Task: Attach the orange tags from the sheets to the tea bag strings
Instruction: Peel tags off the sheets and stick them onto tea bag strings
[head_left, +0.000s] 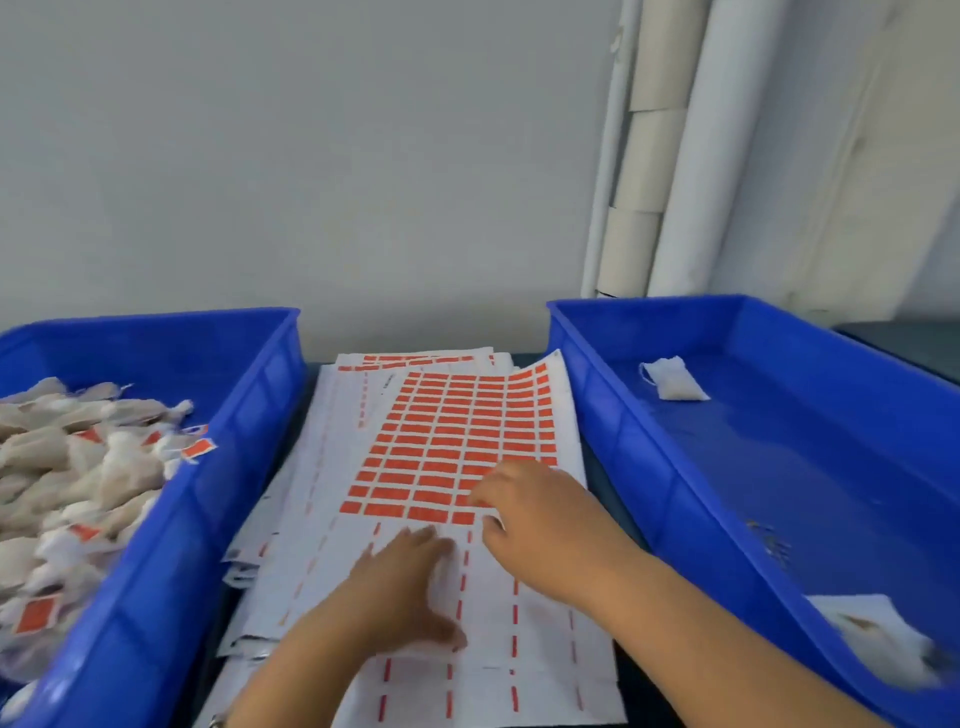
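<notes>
Head view: sheets (457, 519) of orange tags lie stacked in the centre of the frame, between two blue trays.
Top sheet: we see its block of orange tags (457, 441) in the middle of the frame, rows running left to right, each tag's long axis along its row; the lower part of the sheet is already stripped, with only dashed orange lines left.
Left hand (405, 587): it lies flat on the stripped part, lower centre, fingers straight and a little spread, pressing the sheet down; it holds nothing.
Right hand (540, 514): it rests on the lower right corner of the tag block, fingers curled down onto the bottom rows; blur keeps us from telling whether they pinch a tag.
Key relation: the bottom row of tags sits directly under and just left of the right fingertips, so we judge the right hand the nearer one for peeling, and the left the one to steady the sheet.
Left tray (249, 415): at the left edge, heaped with tea bags (78, 467), several carrying orange tags.
Right tray (675, 441): at the right, with one untagged tea bag (675, 382) at its far end and more at the lower right corner.
</notes>
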